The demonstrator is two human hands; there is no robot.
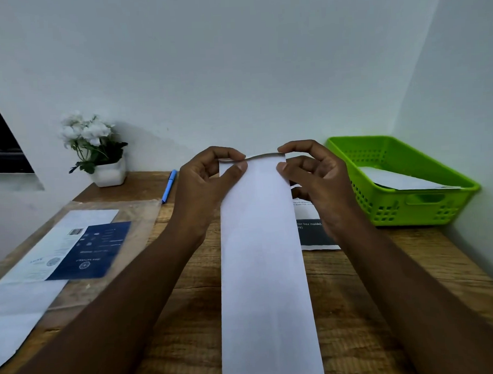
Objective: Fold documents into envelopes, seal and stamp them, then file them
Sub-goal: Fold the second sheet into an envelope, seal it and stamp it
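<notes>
Wooden plank surface (358, 309) bearing a green perforated plastic basket (387, 209); leftward, a blue pen (169, 186), white-flowered pot (109, 173), clear plastic sleeve (133, 220).

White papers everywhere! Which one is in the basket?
The paper lying in the green basket on the right; the long one is held by both hands.

Green basket (393, 208) blocks R side; plant pot (109, 173), pen (169, 186) back-L.
</notes>
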